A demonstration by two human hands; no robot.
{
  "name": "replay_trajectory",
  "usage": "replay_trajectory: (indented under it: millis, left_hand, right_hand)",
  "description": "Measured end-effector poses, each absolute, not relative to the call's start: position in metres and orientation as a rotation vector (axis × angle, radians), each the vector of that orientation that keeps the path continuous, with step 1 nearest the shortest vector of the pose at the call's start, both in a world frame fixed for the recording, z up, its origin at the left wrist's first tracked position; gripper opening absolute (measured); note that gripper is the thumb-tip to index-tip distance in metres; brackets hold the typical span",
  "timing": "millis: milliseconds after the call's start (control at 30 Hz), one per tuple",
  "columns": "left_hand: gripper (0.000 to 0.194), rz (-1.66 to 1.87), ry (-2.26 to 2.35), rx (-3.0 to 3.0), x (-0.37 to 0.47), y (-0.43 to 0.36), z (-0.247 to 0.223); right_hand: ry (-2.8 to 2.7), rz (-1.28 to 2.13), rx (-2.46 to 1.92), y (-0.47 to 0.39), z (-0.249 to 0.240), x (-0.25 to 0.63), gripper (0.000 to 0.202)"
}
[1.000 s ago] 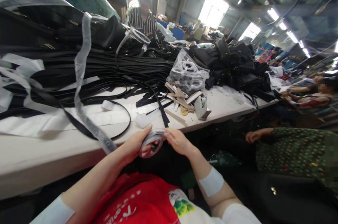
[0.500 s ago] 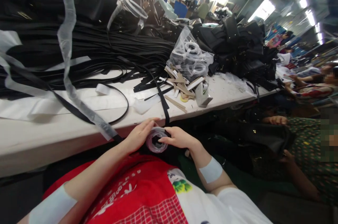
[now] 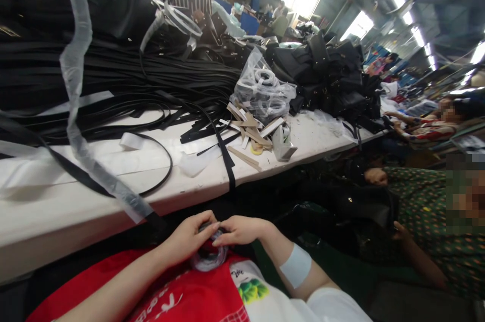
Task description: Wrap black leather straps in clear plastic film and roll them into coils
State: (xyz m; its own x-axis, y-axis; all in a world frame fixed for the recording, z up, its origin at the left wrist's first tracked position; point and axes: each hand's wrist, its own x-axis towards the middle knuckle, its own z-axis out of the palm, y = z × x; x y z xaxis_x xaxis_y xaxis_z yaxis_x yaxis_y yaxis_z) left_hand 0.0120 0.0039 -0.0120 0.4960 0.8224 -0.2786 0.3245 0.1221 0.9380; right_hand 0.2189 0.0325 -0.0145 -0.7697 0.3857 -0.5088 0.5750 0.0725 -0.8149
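Beyond both hands (image 3: 214,235), black straps (image 3: 113,72) crowd the white table (image 3: 204,188).

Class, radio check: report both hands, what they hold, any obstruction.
Left hand, right hand: close together, on coil's upper rim. Pale coil: held before red apron. Film-wrapped strap: over table edge near left forearm, possible snag.

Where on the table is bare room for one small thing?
The table is bare in front, between looped strap and hanging strap, and just right of the tape dispenser. Crowded: piled straps, black bags, strips beside the plastic bag.
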Motion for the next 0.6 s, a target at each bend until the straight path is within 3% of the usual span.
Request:
replay_trajectory:
  millis: [100,167,267,333,600]
  left_hand:
    - [0.035,0.447,1.019,1.47,0.015,0.006,-0.006]
    - [0.036,0.447,1.033,1.467,0.017,0.005,-0.005]
    - [0.038,0.461,1.096,1.424,0.017,0.003,-0.01]
    - [0.04,0.462,1.118,1.405,0.016,0.002,-0.014]
    - [0.046,0.45,1.107,1.345,0.015,0.002,-0.028]
  right_hand:
    - [2.302,-1.607,0.987,0.058,-0.003,0.218,0.041]
    - [2.543,-1.384,1.281,0.084,0.008,0.223,0.04]
    - [2.634,-0.633,1.981,0.126,0.014,0.234,0.034]
    - [2.474,-0.266,2.193,0.148,0.01,0.241,0.029]
    - [2.337,-0.159,2.073,0.177,-0.015,0.25,0.025]
